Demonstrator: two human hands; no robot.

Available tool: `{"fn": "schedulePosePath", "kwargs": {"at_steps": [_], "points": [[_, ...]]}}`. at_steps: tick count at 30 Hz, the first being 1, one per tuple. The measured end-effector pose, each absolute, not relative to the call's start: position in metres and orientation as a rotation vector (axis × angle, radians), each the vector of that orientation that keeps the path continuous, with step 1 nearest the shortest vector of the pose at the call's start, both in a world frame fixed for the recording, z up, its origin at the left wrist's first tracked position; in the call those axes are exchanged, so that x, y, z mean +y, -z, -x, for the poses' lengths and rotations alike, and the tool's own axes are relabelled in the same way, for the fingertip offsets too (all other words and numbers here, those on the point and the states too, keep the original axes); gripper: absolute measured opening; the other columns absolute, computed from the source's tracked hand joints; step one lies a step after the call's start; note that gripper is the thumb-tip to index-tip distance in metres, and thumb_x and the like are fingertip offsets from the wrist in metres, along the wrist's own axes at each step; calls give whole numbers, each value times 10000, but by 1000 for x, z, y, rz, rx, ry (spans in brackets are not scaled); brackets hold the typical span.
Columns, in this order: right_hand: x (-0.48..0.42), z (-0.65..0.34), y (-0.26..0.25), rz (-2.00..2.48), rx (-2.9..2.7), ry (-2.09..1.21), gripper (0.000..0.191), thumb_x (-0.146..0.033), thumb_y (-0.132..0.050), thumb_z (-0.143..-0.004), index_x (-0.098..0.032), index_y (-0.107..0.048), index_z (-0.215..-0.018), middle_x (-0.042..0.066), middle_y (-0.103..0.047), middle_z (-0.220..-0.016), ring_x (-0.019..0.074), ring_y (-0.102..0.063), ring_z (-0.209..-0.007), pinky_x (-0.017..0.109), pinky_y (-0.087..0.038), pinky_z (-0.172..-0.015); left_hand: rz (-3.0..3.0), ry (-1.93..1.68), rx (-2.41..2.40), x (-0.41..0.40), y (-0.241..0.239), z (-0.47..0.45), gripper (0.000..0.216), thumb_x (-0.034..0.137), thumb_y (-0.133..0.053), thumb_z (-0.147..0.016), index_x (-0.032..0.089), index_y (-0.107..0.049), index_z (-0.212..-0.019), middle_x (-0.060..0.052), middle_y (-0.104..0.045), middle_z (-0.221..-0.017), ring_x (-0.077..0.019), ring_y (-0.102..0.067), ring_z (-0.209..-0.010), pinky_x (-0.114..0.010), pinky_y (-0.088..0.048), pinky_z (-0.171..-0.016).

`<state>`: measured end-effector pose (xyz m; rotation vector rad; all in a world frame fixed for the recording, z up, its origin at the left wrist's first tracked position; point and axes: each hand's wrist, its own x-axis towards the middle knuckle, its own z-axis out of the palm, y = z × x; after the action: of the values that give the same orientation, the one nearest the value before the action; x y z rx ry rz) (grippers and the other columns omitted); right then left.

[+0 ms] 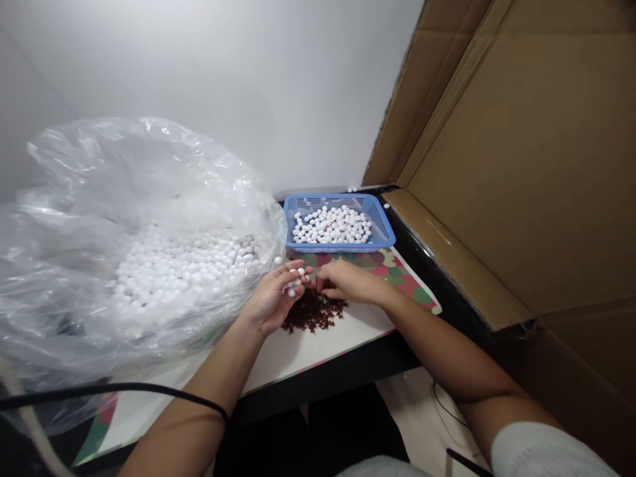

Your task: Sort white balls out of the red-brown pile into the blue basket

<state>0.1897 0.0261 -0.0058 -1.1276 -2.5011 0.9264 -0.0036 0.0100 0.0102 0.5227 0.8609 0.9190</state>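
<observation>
Several small white balls (292, 290) rest in the curled fingers of my left hand (265, 301), palm turned up beside the plastic bag. My right hand (350, 279) reaches down to a heap of small reddish-brown pieces (314, 317) on the mat. Its fingers are bent together at the heap's upper edge, and whatever they pinch is hidden. Just beyond both hands stands a blue plastic basket (338, 248) holding many white balls (332, 225). One loose ball (277, 260) lies between the bag and the basket.
A large clear plastic bag (163, 142) full of white balls takes up the left. Cardboard (521, 152) stands along the right, with a white wall (238, 79) behind. A black cable (124, 389) crosses my left forearm. The patterned mat (415, 291) covers part of the dark table.
</observation>
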Motion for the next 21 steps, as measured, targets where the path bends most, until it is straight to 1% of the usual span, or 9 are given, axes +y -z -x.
{"fn": "schedulePosePath", "kwargs": {"at_steps": [2, 4, 6, 8, 10, 12, 15, 17, 21], "points": [[26, -188, 7, 1128, -2533, -885, 165, -28, -595, -724, -153, -661, -808, 12, -662, -794, 119, -572, -699, 209, -342, -621, -542, -918, 858, 10, -10, 3, 203, 52, -655, -751, 87, -623, -949, -129, -672, -929, -71, -583, -653, -124, -411, -465], [25, -186, 7, 1157, -2552, -810, 153, -30, -606, -709, -150, -654, -789, 21, -640, -801, 121, -551, -696, 212, -329, -611, -558, -925, 867, 11, -11, 3, 185, 59, -668, -742, 85, -623, -919, -112, -664, -893, -65, -570, -644, -121, -377, -446], [24, -185, 7, 1168, -2514, -757, 116, -56, -614, -721, -148, -648, -782, 30, -618, -815, 119, -529, -687, 217, -327, -608, -578, -933, 882, 11, -10, 3, 172, 65, -685, -730, 84, -628, -891, -92, -655, -846, -66, -573, -651, -124, -382, -463], [25, -183, 6, 1159, -2373, -781, 76, -86, -613, -744, -146, -642, -781, 28, -610, -803, 119, -526, -685, 220, -345, -617, -597, -942, 895, 11, -8, 3, 177, 80, -708, -718, 86, -636, -879, -76, -645, -798, -69, -574, -654, -129, -390, -481], [27, -184, 4, 1152, -2137, -907, 46, -112, -602, -769, -145, -632, -778, 18, -617, -770, 120, -541, -688, 225, -376, -630, -606, -947, 902, 11, -6, 3, 211, 94, -732, -706, 89, -645, -898, -69, -644, -786, -66, -568, -653, -129, -385, -489], [30, -185, 1, 1130, -1877, -1106, 19, -162, -609, -785, -147, -621, -782, 5, -619, -732, 119, -554, -671, 229, -405, -624, -612, -947, 907, 11, -4, 2, 262, 108, -754, -695, 92, -651, -935, -71, -650, -810, -56, -553, -648, -126, -369, -485], [31, -187, -2, 1023, -1578, -1409, 132, -272, -658, -786, -149, -620, -819, 8, -635, -735, 122, -587, -674, 245, -458, -642, -634, -954, 906, 11, -4, 1, 279, 139, -779, -687, 92, -658, -934, -62, -646, -817, -40, -524, -630, -121, -345, -473], [30, -186, -3, 941, -1468, -1540, 198, -320, -697, -766, -147, -634, -840, 26, -663, -790, 129, -617, -720, 261, -491, -689, -647, -950, 888, 10, -5, 1, 247, 174, -785, -694, 94, -659, -890, -51, -635, -805, -43, -530, -642, -123, -349, -480], [28, -180, -1, 887, -1367, -1609, 258, -362, -755, -717, -143, -664, -818, 26, -672, -810, 123, -621, -726, 262, -506, -710, -675, -932, 843, 9, -7, 1, 212, 242, -779, -718, 98, -648, -802, -35, -608, -771, -46, -536, -648, -123, -347, -481]]}}
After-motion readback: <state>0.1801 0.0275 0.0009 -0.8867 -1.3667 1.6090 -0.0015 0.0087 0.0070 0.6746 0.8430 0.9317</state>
